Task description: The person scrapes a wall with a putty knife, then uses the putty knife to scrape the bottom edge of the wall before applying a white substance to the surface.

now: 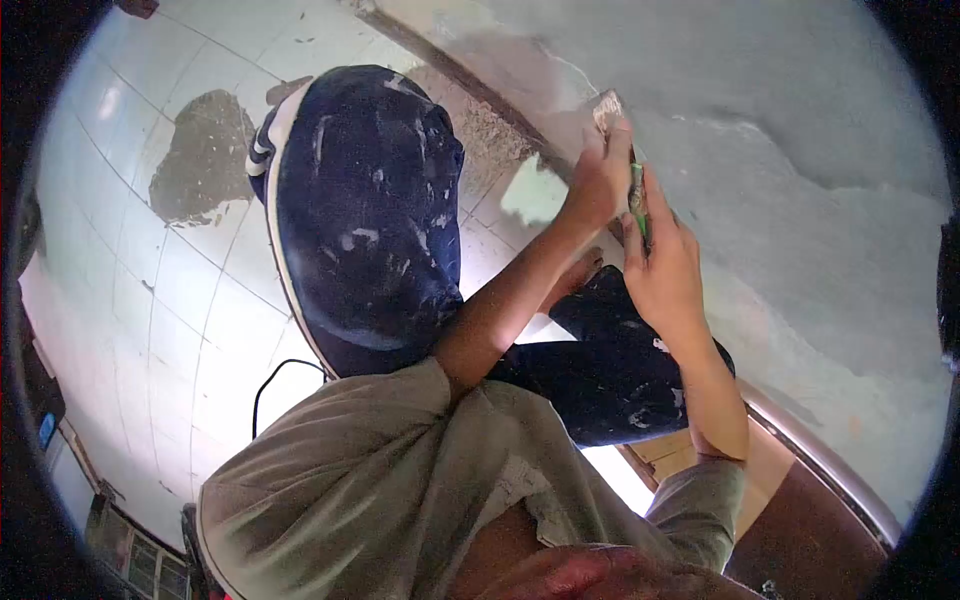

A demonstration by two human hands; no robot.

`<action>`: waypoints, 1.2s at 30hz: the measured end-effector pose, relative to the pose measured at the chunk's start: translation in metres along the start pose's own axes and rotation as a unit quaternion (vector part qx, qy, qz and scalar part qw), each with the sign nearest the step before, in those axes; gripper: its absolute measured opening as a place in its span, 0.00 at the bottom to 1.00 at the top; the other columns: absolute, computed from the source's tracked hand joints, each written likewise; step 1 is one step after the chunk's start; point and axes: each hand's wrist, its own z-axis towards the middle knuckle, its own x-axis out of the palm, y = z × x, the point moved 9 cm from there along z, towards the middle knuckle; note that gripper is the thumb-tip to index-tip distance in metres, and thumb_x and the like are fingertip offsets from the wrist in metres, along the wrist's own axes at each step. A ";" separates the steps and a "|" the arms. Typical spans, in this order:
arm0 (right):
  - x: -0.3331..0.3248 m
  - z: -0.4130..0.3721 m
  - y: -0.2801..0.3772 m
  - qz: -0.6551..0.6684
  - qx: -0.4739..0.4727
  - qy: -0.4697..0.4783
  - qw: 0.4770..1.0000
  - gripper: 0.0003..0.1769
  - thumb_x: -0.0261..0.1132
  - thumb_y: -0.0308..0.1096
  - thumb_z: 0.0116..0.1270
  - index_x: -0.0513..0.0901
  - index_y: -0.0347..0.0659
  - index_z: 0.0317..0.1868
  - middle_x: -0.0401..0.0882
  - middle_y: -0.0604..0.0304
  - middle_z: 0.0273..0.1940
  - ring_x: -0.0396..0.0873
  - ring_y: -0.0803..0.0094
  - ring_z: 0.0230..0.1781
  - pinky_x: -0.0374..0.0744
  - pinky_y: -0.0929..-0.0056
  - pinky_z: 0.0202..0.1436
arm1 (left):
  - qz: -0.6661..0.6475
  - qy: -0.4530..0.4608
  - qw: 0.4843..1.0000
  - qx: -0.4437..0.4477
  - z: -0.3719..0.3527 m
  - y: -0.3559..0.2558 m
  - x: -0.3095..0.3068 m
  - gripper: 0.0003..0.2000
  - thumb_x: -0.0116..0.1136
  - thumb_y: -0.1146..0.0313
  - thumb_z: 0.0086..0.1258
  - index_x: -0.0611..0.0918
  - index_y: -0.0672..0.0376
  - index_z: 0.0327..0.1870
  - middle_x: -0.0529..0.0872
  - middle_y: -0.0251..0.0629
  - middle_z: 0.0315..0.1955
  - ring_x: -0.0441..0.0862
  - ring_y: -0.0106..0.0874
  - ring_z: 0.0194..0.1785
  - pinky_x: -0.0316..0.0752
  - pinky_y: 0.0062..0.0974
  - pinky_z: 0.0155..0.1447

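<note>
A scraper-like tool with a pale, dirty blade [607, 104] and a green handle [638, 190] lies against the grey plastered wall surface [800, 240]. My left hand [597, 180] grips it close to the blade, fingers pressed together. Below and to the right, my right hand [665, 265] has its thumb and fingers on either side of the green handle. The blade's edge touches or nearly touches the plaster; the exact contact is too small to tell. A ragged ridge crosses the plaster to the right of the blade.
My bent knee [370, 210] in stained dark trousers fills the left middle. Pale floor tiles [160, 320] bear a grey patch [203, 155]. A brown strip [450, 65] runs along the plaster's edge. A dark cable [262, 390] lies by my leg, and a metal-edged brown panel [820, 530] is lower right.
</note>
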 end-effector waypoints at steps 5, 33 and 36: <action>0.001 0.009 0.012 -0.071 -0.027 -0.010 0.997 0.36 0.63 0.26 0.65 0.66 0.39 0.74 0.81 0.39 0.39 0.82 0.37 0.38 0.79 0.45 0.43 | 0.008 0.014 0.999 0.042 -0.006 -0.016 0.005 0.41 0.47 0.47 0.79 0.48 0.78 0.74 0.83 0.70 0.43 0.82 0.61 0.55 0.72 0.46 0.61; 0.035 -0.008 0.003 0.106 0.119 -0.157 0.975 0.25 0.66 0.22 0.63 0.78 0.34 0.62 0.84 0.37 0.40 0.85 0.43 0.39 0.80 0.60 0.45 | 0.275 0.116 0.952 -0.071 0.001 -0.016 -0.007 0.37 0.47 0.63 0.72 0.50 0.81 0.74 0.80 0.78 0.47 0.80 0.67 0.55 0.75 0.50 0.62; 0.032 -0.003 0.007 0.121 0.082 -0.179 0.973 0.26 0.66 0.23 0.63 0.78 0.34 0.63 0.84 0.36 0.41 0.84 0.41 0.40 0.80 0.57 0.45 | 0.305 0.091 0.947 -0.048 0.003 -0.022 -0.007 0.35 0.48 0.63 0.73 0.54 0.82 0.72 0.81 0.77 0.46 0.80 0.67 0.54 0.76 0.49 0.62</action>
